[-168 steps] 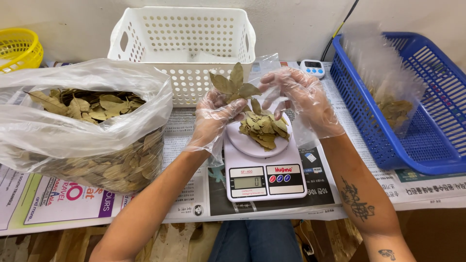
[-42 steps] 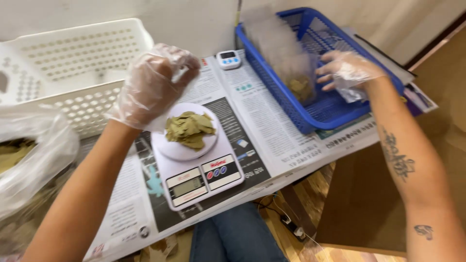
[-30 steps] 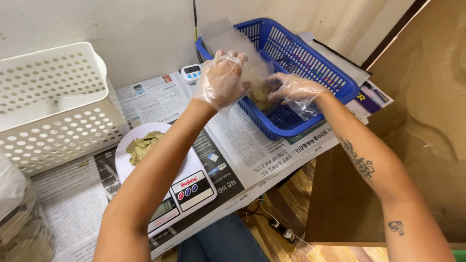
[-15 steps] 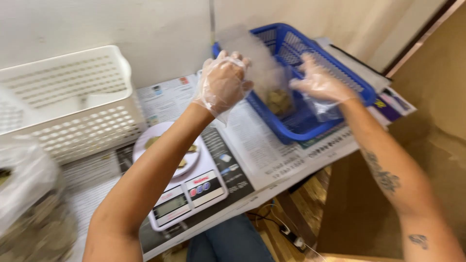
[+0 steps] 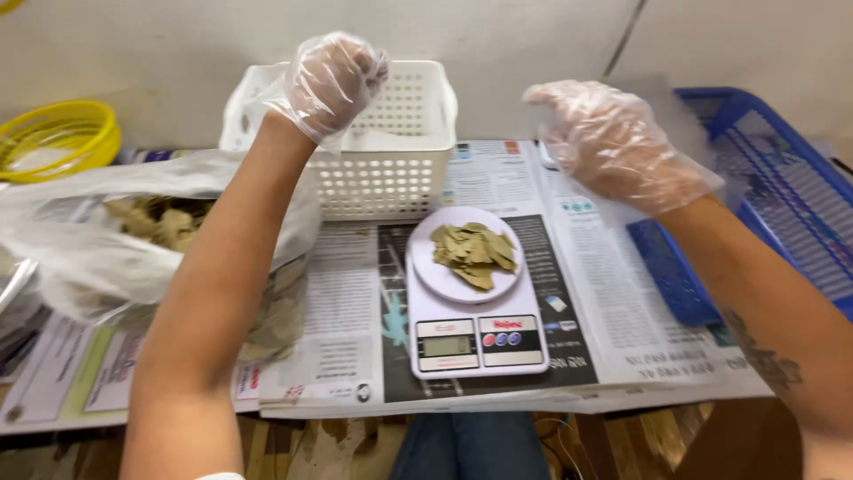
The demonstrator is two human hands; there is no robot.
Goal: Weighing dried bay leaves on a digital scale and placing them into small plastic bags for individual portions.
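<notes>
Leaves (image 5: 474,254) lie piled on the scale (image 5: 475,307) at centre frame, while both gloved hands, left hand (image 5: 333,82) loosely curled, right hand (image 5: 613,142) fingers apart, hover empty above.

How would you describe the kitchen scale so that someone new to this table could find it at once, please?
Start at the white perforated basket against the wall; directly in front of it, on the newspaper, sits the white kitchen scale. It alone has a round platter heaped with dried leaves and a small display with buttons on its near edge.
</notes>
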